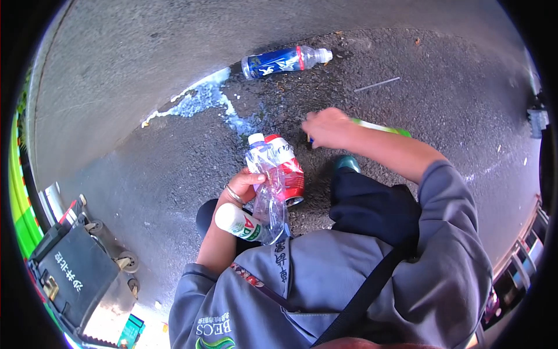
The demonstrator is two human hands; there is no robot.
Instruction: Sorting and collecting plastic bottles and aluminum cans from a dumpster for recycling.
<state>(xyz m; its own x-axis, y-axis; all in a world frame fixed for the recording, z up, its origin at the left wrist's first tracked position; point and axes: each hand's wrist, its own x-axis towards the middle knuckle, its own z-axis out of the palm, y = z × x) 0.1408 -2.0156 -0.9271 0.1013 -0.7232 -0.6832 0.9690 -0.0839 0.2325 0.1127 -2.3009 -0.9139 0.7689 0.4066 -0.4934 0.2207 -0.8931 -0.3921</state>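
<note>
My left hand (247,183) grips a cluster of empties: a clear crumpled plastic bottle (271,196) with a white cap, a red and white drink can (293,170) beside it, and a small white plastic bottle (237,221) with a green and red label by the wrist. Farther out, my right hand (329,126) hangs over the asphalt; a small dark blue thing shows by its fingertips, but whether it is held is unclear. A green and white wrapper or carton (383,128) lies partly behind my right forearm.
A clear plastic bottle with a blue label (283,62) lies on the asphalt at the foot of a grey wall or kerb (130,56). Whitish liquid (205,98) is spilled beside it. A thin straw (377,84) lies nearby. A wheeled dark bin (76,270) stands lower left.
</note>
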